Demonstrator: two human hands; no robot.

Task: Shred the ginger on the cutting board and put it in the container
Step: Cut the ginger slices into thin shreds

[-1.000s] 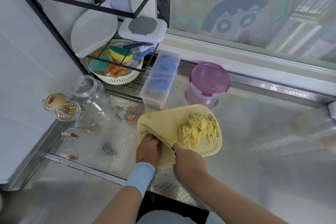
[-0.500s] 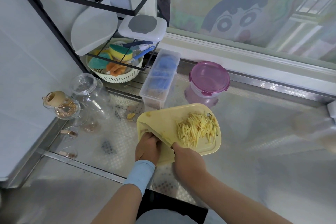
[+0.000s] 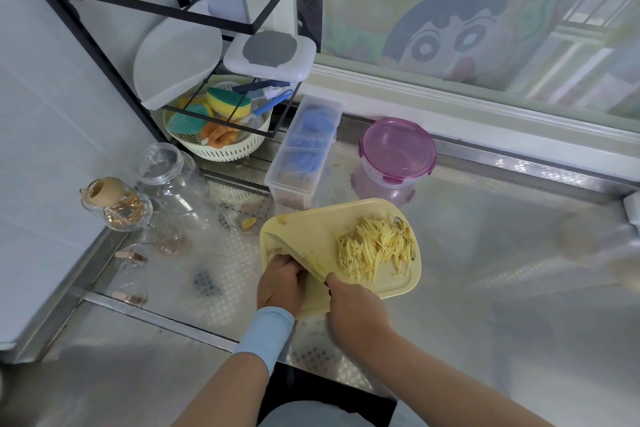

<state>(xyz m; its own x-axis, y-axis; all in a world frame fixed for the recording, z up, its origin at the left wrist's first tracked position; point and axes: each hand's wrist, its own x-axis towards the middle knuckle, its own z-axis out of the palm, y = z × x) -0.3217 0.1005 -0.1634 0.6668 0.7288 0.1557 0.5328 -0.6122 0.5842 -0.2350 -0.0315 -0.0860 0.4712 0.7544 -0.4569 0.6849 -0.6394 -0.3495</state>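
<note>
Ginger shreds point(image 3: 375, 250) lay piled on the cutting board's point(image 3: 311, 222) right half, just right of the diagonal knife point(image 3: 287, 248), whose handle the nearer right grip point(image 3: 356, 308) clasped; left grip point(image 3: 280, 282) curled left of the blade, contents unclear.

Board point(image 3: 311, 229): pale yellow plastic, rounded corners, flat on the steel counter near its front edge. Ginger point(image 3: 375, 248): loose pile of thin pale-yellow shreds on the board's right half, with a few strays toward the right rim. Knife point(image 3: 289, 248): blade runs diagonally across the board's left part, well clear of the pile. Container point(image 3: 396, 149): round, clear, pink lid clipped on, upright just behind the board, not touching it.
</note>
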